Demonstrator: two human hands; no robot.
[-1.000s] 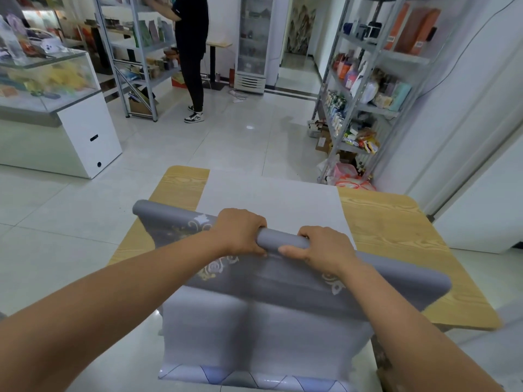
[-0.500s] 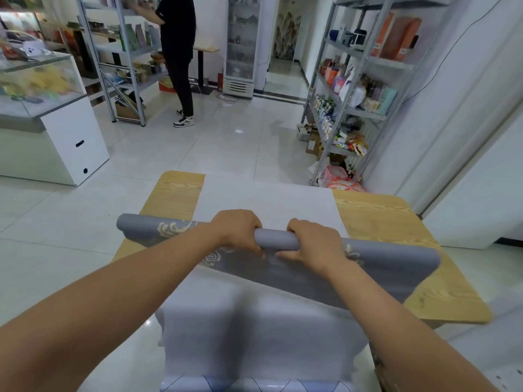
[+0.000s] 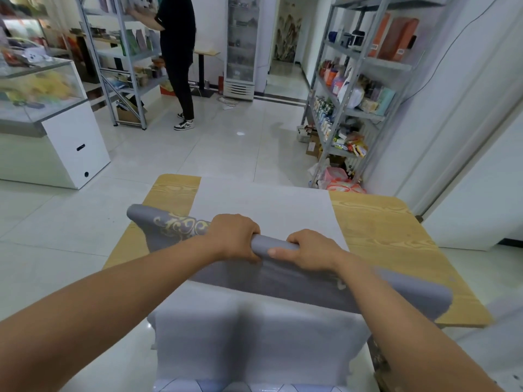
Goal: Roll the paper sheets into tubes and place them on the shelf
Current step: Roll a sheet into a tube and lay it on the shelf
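Faces a shop room with a pale tiled floor (image 3: 226, 154), lined on the right by a tall metal shelf (image 3: 365, 114) stocked with boxes, bottles and packets, and on the left by a second metal shelf (image 3: 119, 52) and a glass-topped white counter (image 3: 56, 137). Looks past a person in black (image 3: 178, 52) reaching onto that left shelf, toward a glass-door cooler (image 3: 243, 46) at the back wall. Works at a wooden table (image 3: 382, 230), covered down the middle by a white sheet (image 3: 263, 207) hanging over the near edge. Holds crosswise on that sheet a grey paper sheet (image 3: 283, 281) with gold ornament, rolled into a tube along its far edge, unrolled part lying flat toward the near side, both ends reaching out over the bare wood, well apart from either shelf. Grips the tube near its middle with both hands, set close together without touching: left hand (image 3: 235, 236) with fingers curled over the far side and thumb tucked under the near side; right hand (image 3: 311, 253) wrapped over the top the same way, thumb laid along the tube toward the left hand
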